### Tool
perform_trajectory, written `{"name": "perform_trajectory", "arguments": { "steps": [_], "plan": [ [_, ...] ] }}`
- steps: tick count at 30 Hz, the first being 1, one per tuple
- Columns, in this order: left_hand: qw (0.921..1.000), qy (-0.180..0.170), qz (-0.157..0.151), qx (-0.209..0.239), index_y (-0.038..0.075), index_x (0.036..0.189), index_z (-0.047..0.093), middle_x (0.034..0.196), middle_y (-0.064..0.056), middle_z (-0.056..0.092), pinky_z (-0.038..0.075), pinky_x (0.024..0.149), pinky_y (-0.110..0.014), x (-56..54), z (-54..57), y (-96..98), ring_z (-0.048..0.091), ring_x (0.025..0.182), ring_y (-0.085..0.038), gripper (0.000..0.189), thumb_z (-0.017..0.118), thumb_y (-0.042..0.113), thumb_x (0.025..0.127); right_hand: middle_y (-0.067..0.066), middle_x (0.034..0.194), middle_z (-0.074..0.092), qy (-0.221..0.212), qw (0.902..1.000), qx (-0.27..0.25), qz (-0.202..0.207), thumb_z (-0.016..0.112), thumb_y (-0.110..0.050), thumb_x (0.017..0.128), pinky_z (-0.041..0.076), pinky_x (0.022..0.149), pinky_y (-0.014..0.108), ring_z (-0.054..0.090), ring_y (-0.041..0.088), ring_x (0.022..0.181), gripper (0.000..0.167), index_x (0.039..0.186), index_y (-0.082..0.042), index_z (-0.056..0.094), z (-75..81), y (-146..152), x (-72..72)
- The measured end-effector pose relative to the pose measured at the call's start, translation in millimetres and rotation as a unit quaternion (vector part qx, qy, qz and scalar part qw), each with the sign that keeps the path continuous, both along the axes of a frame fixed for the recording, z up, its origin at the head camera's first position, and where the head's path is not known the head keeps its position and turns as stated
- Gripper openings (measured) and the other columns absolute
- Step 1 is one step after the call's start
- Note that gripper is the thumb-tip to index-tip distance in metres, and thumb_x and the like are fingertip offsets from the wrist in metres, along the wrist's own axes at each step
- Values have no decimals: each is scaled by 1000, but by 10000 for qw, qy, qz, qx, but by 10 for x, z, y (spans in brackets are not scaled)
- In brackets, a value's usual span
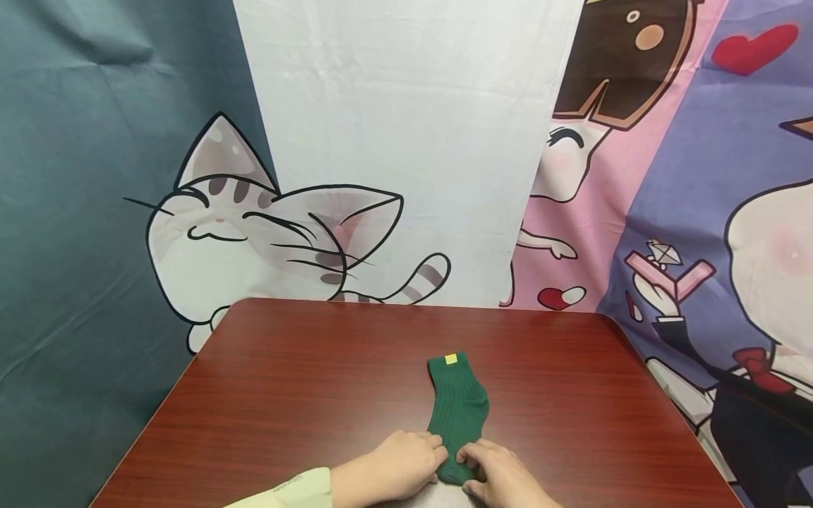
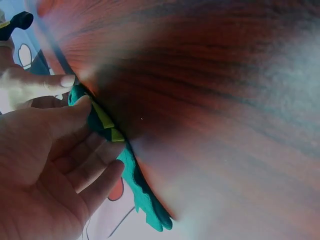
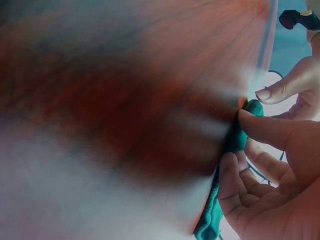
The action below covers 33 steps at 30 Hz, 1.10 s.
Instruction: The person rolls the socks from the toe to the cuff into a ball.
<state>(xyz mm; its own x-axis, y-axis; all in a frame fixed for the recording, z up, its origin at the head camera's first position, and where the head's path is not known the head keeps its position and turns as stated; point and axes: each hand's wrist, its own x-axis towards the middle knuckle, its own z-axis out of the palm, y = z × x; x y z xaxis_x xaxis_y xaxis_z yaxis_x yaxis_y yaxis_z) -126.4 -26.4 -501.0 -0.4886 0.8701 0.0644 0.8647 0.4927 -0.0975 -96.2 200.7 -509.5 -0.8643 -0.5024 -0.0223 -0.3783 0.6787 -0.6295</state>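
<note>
A dark green ribbed sock (image 1: pixel 459 409) lies flat on the reddish-brown table, its cuff away from me and its toe at my hands. A small yellow label (image 1: pixel 451 359) shows at the cuff. My left hand (image 1: pixel 406 462) touches the left edge near the toe, its thumb and fingertips apart along the sock in the left wrist view. My right hand (image 1: pixel 502 476) is at the right side of the toe, fingers bent loosely. In the right wrist view, thumb and fingers (image 3: pixel 231 172) touch the green fabric (image 3: pixel 210 215) with a gap between them.
The wood-grain table (image 1: pixel 305 381) has rounded far corners. Directly behind it hangs a cloth backdrop (image 1: pixel 406 106) printed with a cartoon cat and cartoon figures. A light green sleeve (image 1: pixel 295 490) covers the left forearm.
</note>
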Motion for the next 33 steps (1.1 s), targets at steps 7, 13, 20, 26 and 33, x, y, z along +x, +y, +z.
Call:
{"name": "perform_trajectory", "arguments": {
  "steps": [7,13,20,26,33],
  "plan": [
    [10000,47,-4,-34,23,101,68,91,14,59,47,59,-14,-13,-5,1,56,81,2,27,79,43,86,-12,86,56,53,10000,49,49,89,-22,78,43,58,23,46,-2,70,32,101,-18,67,-24,-17,-24],
    [9999,-45,45,-84,22,103,66,95,12,60,50,67,-14,-30,-7,13,57,87,1,29,80,40,86,-13,82,53,109,9998,144,71,87,-21,80,41,58,23,44,-2,68,29,99,-19,65,-20,-26,-55],
    [9994,-304,9,189,20,99,69,86,11,60,48,64,-14,-73,2,36,57,78,0,9,72,26,93,-13,85,53,120,9996,248,17,79,-17,87,42,59,24,45,-1,69,17,97,-19,66,0,-39,-64],
    [9978,-532,163,373,19,96,72,81,11,57,49,63,-15,-99,-2,33,56,73,1,6,66,22,96,-14,89,58,375,9989,281,38,74,-19,92,50,66,27,56,1,79,7,97,-16,70,12,-11,-84],
    [9866,-1324,909,283,20,97,72,84,12,56,50,68,-18,-134,11,39,58,78,0,12,66,29,99,-14,93,61,200,9996,216,-53,69,-21,95,51,70,29,59,3,83,6,97,-15,70,24,23,-121]
  ]
}}
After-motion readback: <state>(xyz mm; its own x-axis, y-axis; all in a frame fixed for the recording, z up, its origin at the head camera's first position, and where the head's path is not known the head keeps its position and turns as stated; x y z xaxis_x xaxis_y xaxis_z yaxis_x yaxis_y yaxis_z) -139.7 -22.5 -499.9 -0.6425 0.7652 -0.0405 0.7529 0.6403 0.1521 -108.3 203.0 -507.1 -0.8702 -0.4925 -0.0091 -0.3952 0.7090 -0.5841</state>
